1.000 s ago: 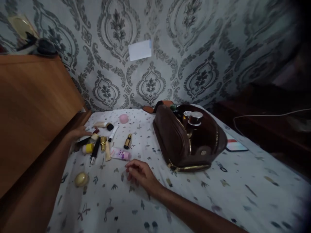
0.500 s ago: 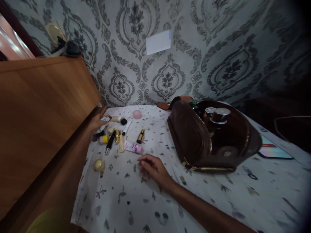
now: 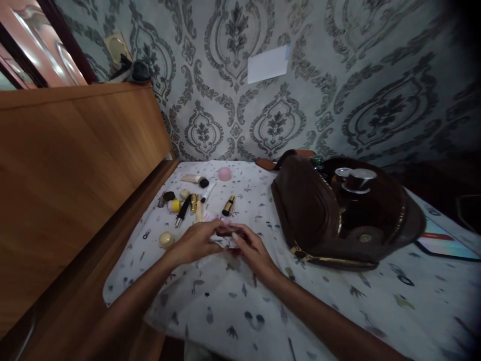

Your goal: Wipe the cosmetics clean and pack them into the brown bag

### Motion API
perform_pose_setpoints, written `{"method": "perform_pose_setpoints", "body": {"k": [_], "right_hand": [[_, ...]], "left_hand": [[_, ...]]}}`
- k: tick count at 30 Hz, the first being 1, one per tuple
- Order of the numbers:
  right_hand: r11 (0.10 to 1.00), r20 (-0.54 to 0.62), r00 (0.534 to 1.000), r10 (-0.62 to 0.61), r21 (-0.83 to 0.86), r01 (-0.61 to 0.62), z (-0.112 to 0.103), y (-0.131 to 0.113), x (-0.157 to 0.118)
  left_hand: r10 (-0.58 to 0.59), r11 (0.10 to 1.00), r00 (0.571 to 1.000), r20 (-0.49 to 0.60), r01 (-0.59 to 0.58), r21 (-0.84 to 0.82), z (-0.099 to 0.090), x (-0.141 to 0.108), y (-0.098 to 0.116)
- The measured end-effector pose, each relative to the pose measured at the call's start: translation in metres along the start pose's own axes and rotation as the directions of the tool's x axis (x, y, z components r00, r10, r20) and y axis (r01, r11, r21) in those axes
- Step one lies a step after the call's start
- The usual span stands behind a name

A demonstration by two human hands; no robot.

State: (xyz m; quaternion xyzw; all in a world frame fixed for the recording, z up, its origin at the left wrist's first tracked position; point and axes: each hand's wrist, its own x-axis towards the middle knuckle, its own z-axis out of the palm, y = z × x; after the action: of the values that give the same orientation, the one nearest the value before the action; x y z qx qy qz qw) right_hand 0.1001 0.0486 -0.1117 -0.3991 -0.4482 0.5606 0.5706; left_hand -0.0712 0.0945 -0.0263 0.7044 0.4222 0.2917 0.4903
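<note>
A small crinkled packet (image 3: 225,241), whitish with a brown-red part, sits between my two hands above the cloth. My left hand (image 3: 197,241) grips it from the left. My right hand (image 3: 259,255) closes on its right side, thumb on top. Partly hidden behind my left hand lies a pink and white tube (image 3: 209,215). Beyond are a beige tube (image 3: 199,212), a gold lipstick tube (image 3: 194,202), a black pen-like stick (image 3: 183,210) and a black-and-gold lipstick (image 3: 228,206). A round cream-coloured container (image 3: 166,239) is beside my left wrist.
An open brown bag (image 3: 300,200) holding silver-capped bottles (image 3: 358,180) stands right. Farther back lie a makeup brush (image 3: 193,179), a white tube (image 3: 208,192) and a pink round container (image 3: 224,173). A wooden cabinet (image 3: 82,150) borders the left, a patterned wall the back.
My left hand has brought the packet from the far left edge of the cloth to the front middle. My right hand, formerly free, now holds it too. The view has shifted left.
</note>
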Motion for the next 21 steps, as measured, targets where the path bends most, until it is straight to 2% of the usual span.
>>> {"method": "perform_pose_setpoints", "body": {"k": [3, 6, 8, 10, 13, 16, 18, 21], "right_hand": [[0.993, -0.043, 0.998, 0.046, 0.110, -0.041, 0.002, -0.004, -0.006], [0.954, -0.069, 0.990, 0.125, 0.282, -0.100, 0.003, -0.009, -0.014], [0.919, -0.076, 0.984, 0.162, 0.375, -0.122, 0.002, -0.011, -0.019], [0.886, -0.079, 0.977, 0.198, 0.440, -0.144, 0.001, -0.013, -0.024], [0.831, -0.082, 0.965, 0.247, 0.530, -0.167, 0.000, -0.014, -0.029], [0.736, -0.070, 0.948, 0.309, 0.649, -0.192, 0.000, -0.014, -0.032], [0.657, -0.003, 0.930, 0.367, 0.709, -0.257, -0.001, -0.015, -0.033], [0.533, 0.142, 0.889, 0.435, 0.755, -0.381, -0.008, -0.017, -0.033]], "left_hand": [[0.080, 0.996, 0.990, 0.114, -0.075, -0.050, 0.006, -0.007, 0.002], [-0.045, 0.981, 0.999, -0.007, 0.043, -0.188, 0.007, -0.003, -0.004], [-0.152, 0.945, 0.983, -0.102, 0.114, -0.306, 0.010, -0.001, -0.009], [-0.208, 0.905, 0.963, -0.169, 0.124, -0.407, 0.017, 0.000, -0.012], [-0.190, 0.882, 0.963, -0.189, 0.083, -0.465, 0.030, -0.005, -0.012], [-0.094, 0.932, 0.964, -0.251, -0.004, -0.363, 0.042, -0.013, -0.010], [0.038, 0.973, 0.961, -0.275, -0.098, -0.209, 0.048, -0.017, -0.010], [0.220, 0.975, 0.943, -0.249, -0.222, 0.022, 0.052, -0.016, -0.011]]}}
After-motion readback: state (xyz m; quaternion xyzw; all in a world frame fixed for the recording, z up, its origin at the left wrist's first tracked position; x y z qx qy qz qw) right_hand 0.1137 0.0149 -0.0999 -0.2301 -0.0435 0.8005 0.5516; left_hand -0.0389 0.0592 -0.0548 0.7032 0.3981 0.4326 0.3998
